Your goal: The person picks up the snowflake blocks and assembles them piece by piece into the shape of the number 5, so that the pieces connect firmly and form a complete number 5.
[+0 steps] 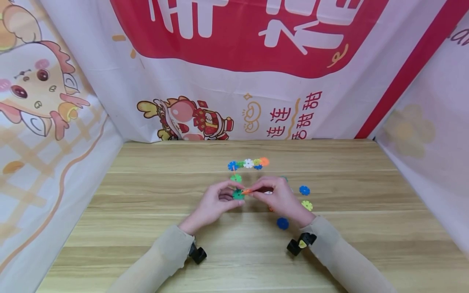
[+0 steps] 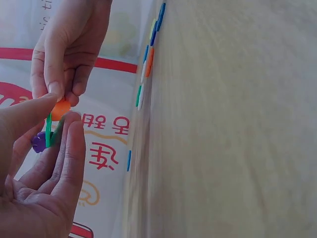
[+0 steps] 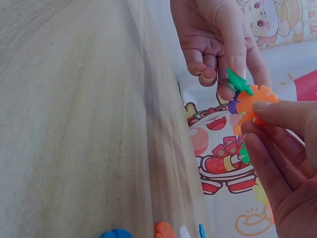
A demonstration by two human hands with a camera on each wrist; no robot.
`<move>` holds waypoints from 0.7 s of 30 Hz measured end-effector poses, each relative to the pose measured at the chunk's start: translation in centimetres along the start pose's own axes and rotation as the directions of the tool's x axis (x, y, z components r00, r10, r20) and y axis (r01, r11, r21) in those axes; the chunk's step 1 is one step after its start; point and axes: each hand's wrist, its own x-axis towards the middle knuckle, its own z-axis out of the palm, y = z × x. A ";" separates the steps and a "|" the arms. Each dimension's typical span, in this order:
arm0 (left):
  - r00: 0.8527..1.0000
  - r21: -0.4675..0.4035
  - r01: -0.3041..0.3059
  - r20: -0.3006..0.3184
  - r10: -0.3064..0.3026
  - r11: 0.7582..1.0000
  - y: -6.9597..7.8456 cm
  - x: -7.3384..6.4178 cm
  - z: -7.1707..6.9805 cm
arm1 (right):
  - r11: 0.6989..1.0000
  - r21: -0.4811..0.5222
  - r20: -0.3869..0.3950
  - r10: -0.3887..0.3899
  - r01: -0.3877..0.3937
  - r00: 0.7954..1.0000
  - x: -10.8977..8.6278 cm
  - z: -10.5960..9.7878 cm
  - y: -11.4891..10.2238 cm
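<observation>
My left hand (image 1: pixel 216 201) pinches a green notched plastic disc (image 1: pixel 238 195) between thumb and fingertips. An orange notched disc (image 3: pixel 255 94) is pinched by my right hand (image 1: pixel 276 195), its edge against the green one. In the left wrist view, a purple disc (image 2: pixel 39 143) shows just behind the green disc. Beyond the hands, a row of linked discs runs away and bends right: a green disc (image 1: pixel 236 178), a blue disc (image 1: pixel 233 165), a white disc (image 1: pixel 248 163) and an orange disc (image 1: pixel 264 162) at its far end. Whether the two pinched discs interlock, I cannot tell.
Around the right hand lie loose discs on the wooden table (image 1: pixel 146 244): a blue disc (image 1: pixel 304 190), a yellow disc (image 1: pixel 307 205) and a nearer blue disc (image 1: pixel 282 223). The hand partly hides others. A printed cloth (image 1: pixel 311 85) hangs behind the table.
</observation>
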 end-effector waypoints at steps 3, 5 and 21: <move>1.000 0.016 -0.001 0.002 0.001 1.000 0.2 -0.1 0.1 | 0.999 0.021 -0.009 0.024 -0.024 1.000 0.0 0.0 -0.3; 1.000 0.022 0.002 -0.004 -0.002 1.000 0.2 -0.1 0.2 | 0.998 0.031 -0.017 0.046 -0.046 0.999 0.0 0.0 -0.4; 0.999 0.153 -0.030 -0.039 0.036 0.988 0.6 0.1 0.3 | 0.996 0.046 -0.038 0.075 -0.074 0.996 -0.1 -0.2 -2.2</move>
